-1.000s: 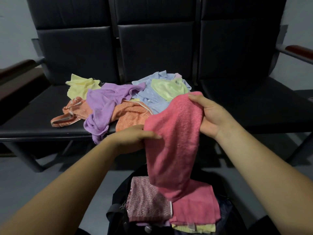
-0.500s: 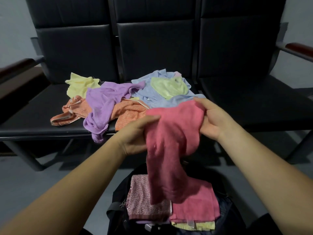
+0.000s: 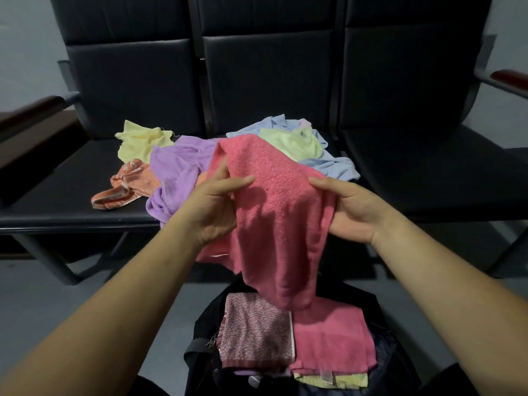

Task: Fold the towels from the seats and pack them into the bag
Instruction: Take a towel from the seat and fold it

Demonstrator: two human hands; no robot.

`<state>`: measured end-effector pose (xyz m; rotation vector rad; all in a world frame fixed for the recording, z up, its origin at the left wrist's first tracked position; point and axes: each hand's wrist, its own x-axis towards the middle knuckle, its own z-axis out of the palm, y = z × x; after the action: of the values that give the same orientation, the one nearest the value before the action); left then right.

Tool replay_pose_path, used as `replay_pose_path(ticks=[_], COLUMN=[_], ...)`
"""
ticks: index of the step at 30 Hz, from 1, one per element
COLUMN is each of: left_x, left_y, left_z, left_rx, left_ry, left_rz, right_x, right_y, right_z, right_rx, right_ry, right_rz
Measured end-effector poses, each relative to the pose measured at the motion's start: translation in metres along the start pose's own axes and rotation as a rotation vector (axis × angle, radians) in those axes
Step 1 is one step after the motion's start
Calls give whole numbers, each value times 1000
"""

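Note:
A pink towel (image 3: 280,212) hangs between my hands above the open black bag (image 3: 385,338). My left hand (image 3: 211,207) pinches its left edge between thumb and fingers. My right hand (image 3: 351,210) grips its right edge. Its lower end droops onto the folded towels in the bag: a speckled maroon one (image 3: 254,330), a pink one (image 3: 331,338) and a yellow one (image 3: 343,380) under it. On the black seats (image 3: 57,207) behind lies a loose heap: yellow (image 3: 137,141), purple (image 3: 177,167), orange (image 3: 128,187), light green (image 3: 294,142) and blue (image 3: 334,167) towels.
The bench has three black seats with tall backs (image 3: 271,81); the right seat (image 3: 443,172) holds nothing. Wooden armrests stand at the left (image 3: 28,112) and right (image 3: 511,77). Grey floor (image 3: 43,295) lies around the bag, and the bench legs (image 3: 48,258) reach down to it.
Both hands have shifted their hold on the pink towel and spread it wider, so its top edge rose over the heap. The camera moved slightly closer.

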<state>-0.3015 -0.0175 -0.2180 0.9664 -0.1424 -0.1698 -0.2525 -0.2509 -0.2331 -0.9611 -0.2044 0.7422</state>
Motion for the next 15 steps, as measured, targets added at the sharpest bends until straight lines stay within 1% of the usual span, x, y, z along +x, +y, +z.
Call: replay_pose_path(ticks=[4,7,12,14,15], left_x=[-2,-4,-5,-4,-4], left_y=[5,9,14,14,13], left_z=[1,2,-1,-2,-4], left_rx=[53,77,120,134,140], left_ry=[56,112,115,115,114], left_rz=[3,30,35,35,35], right_x=[2,3,1,-2,-2], right_y=[2,3,7,8,8], right_z=[1,-3,-8,-5,-4], right_rx=[40,55,-47,-129,-147], right_ry=[32,39,-12,-51,-61], right_rz=[43,174,453,503,496])
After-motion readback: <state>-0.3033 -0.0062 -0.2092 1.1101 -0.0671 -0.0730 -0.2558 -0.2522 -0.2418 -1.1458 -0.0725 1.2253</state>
